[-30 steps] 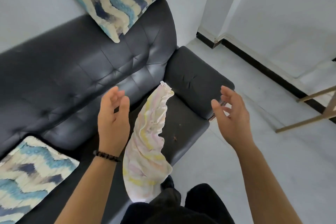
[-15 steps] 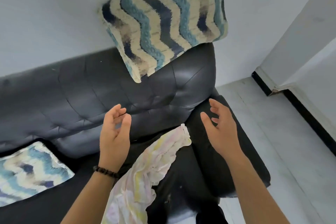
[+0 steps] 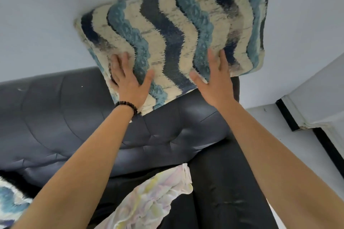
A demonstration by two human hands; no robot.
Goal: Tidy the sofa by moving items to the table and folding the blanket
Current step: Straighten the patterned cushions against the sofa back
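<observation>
Your left hand [image 3: 128, 78] and right hand [image 3: 214, 82] lie flat against a square plush cushion with wavy stripes of teal, navy and cream [image 3: 176, 29]. It sits tilted on top of the backrest of a black, tufted leather sofa [image 3: 65, 117] and leans on the pale wall [image 3: 37, 15] behind it. Both palms are on the cushion's lower face, fingers straight and spread, thumbs splayed towards each other; neither hand is curled round anything. The left hand is near the cushion's lower left edge and the right hand near its lower right, with a band of stripes between them. The cushion's lowest corner hangs over the backrest just beside your left wrist, which wears a bracelet of dark beads [image 3: 126, 106].

Below, between your outstretched forearms, a crumpled pastel blanket in white, yellow and pink [image 3: 152, 201] lies unfolded on the sofa seat, its upper end near the foot of the backrest. At the lower left edge of the view, a second cushion with the same blue and cream pattern [image 3: 11, 201] rests on the seat, only partly in view. To the right, a black skirting board [image 3: 287, 115] runs along the pale floor [image 3: 260, 117] where the wall turns a corner.
</observation>
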